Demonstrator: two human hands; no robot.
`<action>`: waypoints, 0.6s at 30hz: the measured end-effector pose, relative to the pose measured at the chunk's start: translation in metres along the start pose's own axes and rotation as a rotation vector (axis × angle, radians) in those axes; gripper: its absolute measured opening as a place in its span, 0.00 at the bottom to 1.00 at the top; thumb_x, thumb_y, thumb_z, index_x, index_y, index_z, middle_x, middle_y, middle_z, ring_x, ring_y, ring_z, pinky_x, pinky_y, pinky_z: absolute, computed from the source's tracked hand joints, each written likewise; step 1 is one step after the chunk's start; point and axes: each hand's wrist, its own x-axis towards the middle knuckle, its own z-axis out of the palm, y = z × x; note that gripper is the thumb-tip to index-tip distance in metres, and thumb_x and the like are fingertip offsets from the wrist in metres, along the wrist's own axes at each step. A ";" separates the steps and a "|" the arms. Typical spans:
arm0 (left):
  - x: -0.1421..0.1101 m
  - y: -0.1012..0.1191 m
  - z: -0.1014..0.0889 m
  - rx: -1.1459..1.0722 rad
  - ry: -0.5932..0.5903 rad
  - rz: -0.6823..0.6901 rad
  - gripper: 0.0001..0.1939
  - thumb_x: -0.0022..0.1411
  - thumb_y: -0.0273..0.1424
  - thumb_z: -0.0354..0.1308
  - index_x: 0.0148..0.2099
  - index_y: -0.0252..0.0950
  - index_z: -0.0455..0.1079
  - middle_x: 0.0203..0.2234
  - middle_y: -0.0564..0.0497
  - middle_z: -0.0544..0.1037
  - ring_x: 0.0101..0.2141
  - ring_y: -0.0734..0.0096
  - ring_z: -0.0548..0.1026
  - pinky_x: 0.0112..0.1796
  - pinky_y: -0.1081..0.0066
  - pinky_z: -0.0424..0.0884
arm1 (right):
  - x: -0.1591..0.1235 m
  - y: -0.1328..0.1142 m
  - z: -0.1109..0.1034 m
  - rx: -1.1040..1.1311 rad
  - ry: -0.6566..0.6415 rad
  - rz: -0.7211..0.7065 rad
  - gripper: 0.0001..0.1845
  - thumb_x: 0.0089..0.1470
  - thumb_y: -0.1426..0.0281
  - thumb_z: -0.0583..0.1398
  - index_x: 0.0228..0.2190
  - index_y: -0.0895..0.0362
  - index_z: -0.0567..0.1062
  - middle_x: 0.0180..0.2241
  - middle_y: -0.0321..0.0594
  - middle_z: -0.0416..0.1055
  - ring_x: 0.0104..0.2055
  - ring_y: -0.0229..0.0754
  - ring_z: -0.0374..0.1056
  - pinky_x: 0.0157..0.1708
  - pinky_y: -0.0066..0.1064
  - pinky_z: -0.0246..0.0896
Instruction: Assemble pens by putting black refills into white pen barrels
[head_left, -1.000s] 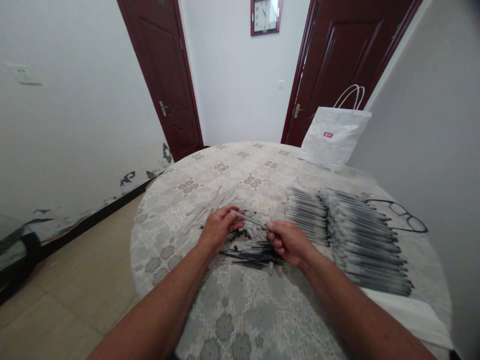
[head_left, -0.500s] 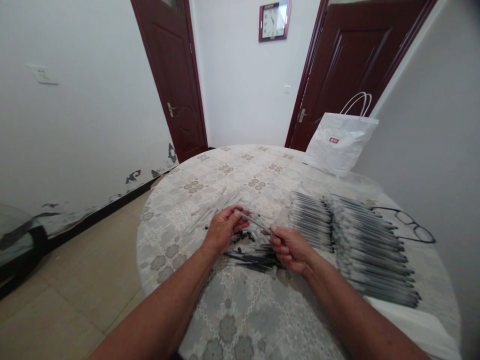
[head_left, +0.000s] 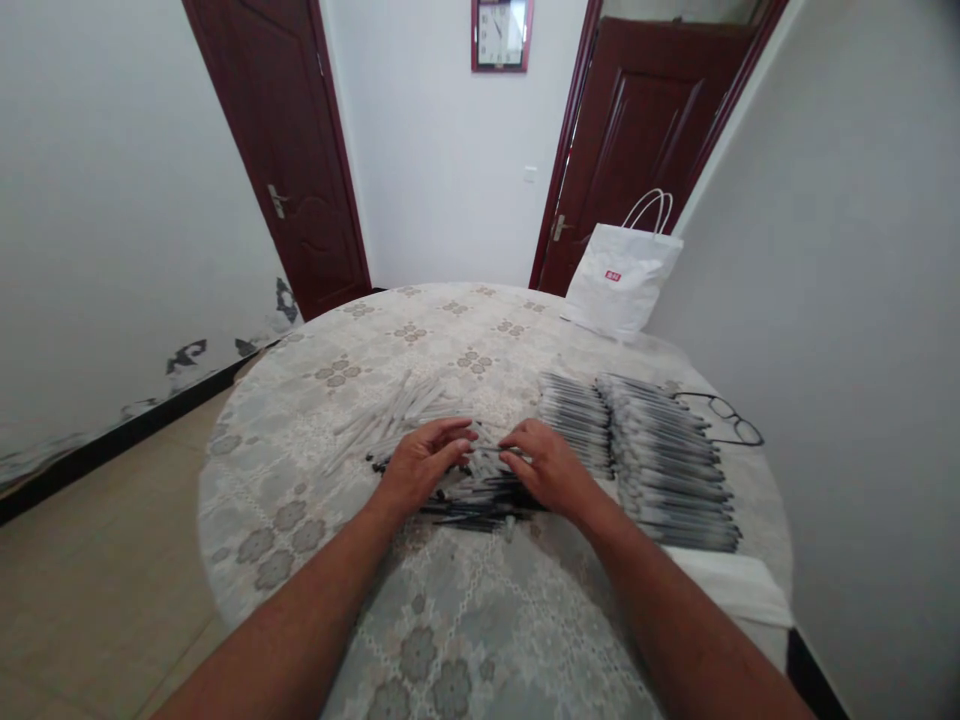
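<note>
While the left hand (head_left: 426,460) curves at the centre of the frame with thumb and fingers parted, nothing can be seen held in it. Just to its right, the right hand (head_left: 551,468) brings thumb and fingertips close together near a slim grey shape, but whether they grip it cannot be told. Beneath and between them lie dark slim sticks (head_left: 469,512); pale tubes (head_left: 405,402) fan out loosely above and left of the left hand. Right of centre, grey-and-black sticks lie in a narrower row (head_left: 576,418) and a thicker stack (head_left: 671,475) on the patterned tablecloth (head_left: 442,600). Each looks light, fairly stiff and smooth, likely to roll or slip; a fingertip pinch near mid-length would probably balance it, while pressing sideways on an end might bend it.
</note>
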 end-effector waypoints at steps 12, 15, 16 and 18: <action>-0.003 -0.010 -0.008 0.801 -0.029 0.278 0.11 0.64 0.33 0.59 0.47 0.38 0.78 0.37 0.47 0.83 0.38 0.62 0.79 0.44 0.63 0.73 | -0.008 0.063 -0.045 -0.705 -0.231 0.377 0.11 0.63 0.68 0.57 0.40 0.57 0.79 0.40 0.49 0.74 0.48 0.50 0.66 0.46 0.36 0.56; -0.003 -0.013 -0.012 0.909 -0.026 0.322 0.11 0.64 0.32 0.59 0.47 0.38 0.78 0.38 0.46 0.82 0.39 0.61 0.78 0.45 0.62 0.72 | -0.009 0.065 -0.041 -0.728 -0.253 0.416 0.11 0.62 0.69 0.57 0.39 0.57 0.79 0.41 0.50 0.75 0.47 0.50 0.67 0.44 0.35 0.57; -0.003 -0.013 -0.014 0.932 -0.018 0.330 0.11 0.64 0.32 0.58 0.47 0.38 0.77 0.38 0.46 0.82 0.40 0.60 0.78 0.45 0.62 0.72 | -0.010 0.066 -0.039 -0.735 -0.247 0.422 0.11 0.62 0.70 0.56 0.39 0.58 0.79 0.41 0.50 0.75 0.47 0.50 0.67 0.44 0.35 0.57; -0.002 -0.013 -0.019 0.972 0.021 0.338 0.11 0.64 0.32 0.58 0.47 0.38 0.77 0.39 0.45 0.82 0.41 0.59 0.78 0.46 0.60 0.71 | -0.010 0.067 -0.038 -0.749 -0.216 0.424 0.12 0.63 0.71 0.55 0.41 0.58 0.78 0.41 0.50 0.75 0.47 0.50 0.67 0.45 0.35 0.57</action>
